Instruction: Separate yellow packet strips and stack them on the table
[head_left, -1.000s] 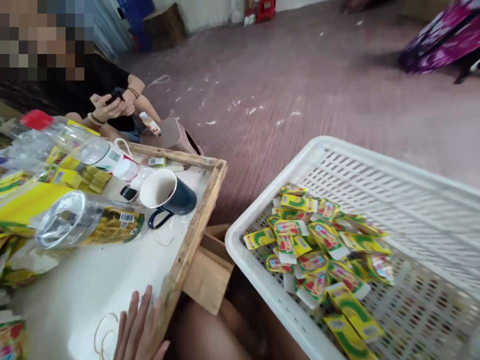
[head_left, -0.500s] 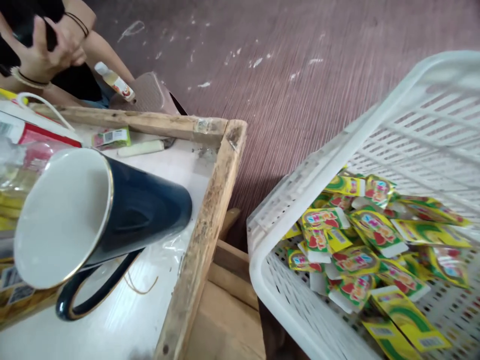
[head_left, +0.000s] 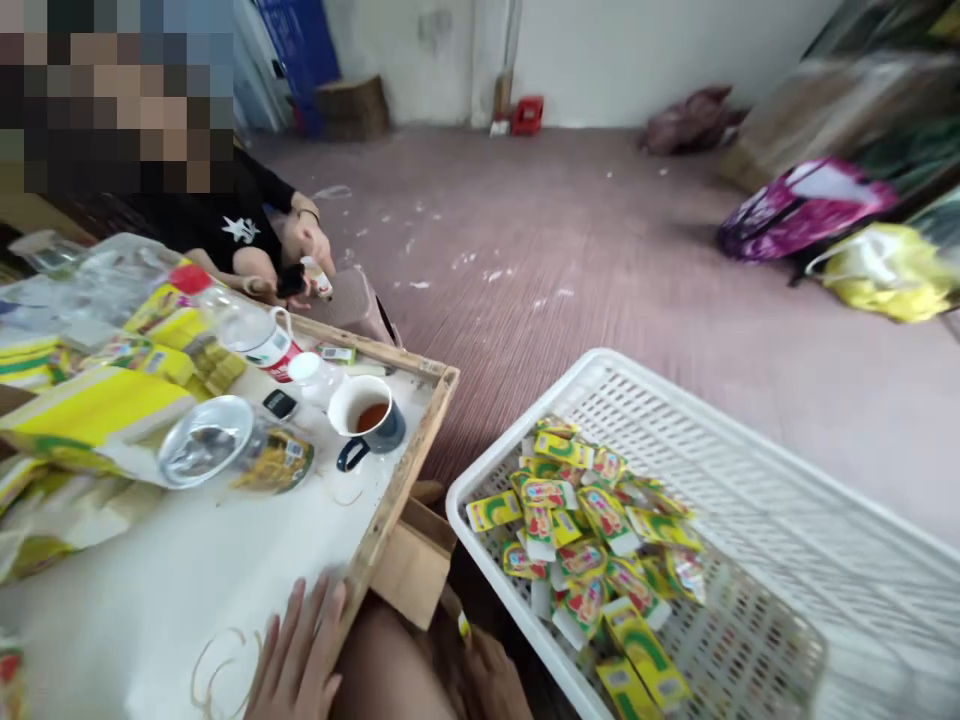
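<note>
My left hand (head_left: 296,660) lies flat with its fingers stretched out at the wooden edge of the white table (head_left: 259,560). It holds nothing, and faint rings mark the table beside it. Below the table edge, in shadow between my leg and the basket, is my right hand (head_left: 491,675). Its fingers are bent around a small yellow and white thing (head_left: 464,626), too blurred to name. A white plastic basket (head_left: 517,640) stands to the right, with many small yellow and green packets (head_left: 585,555) in it. A dark blue mug (head_left: 386,432) with brown liquid stands near the table's corner.
Beside the mug are a clear jar (head_left: 274,460), a red-capped bottle (head_left: 251,325) and yellow packaging (head_left: 105,410). An open cardboard box (head_left: 412,570) sits below the table edge. Across the table sits another person (head_left: 255,215) holding a phone. Bags (head_left: 810,210) lie at the far right.
My view has drawn back and up from the mug, which looks much smaller. Both my hands have come into view. The other person's hands have moved lower.
</note>
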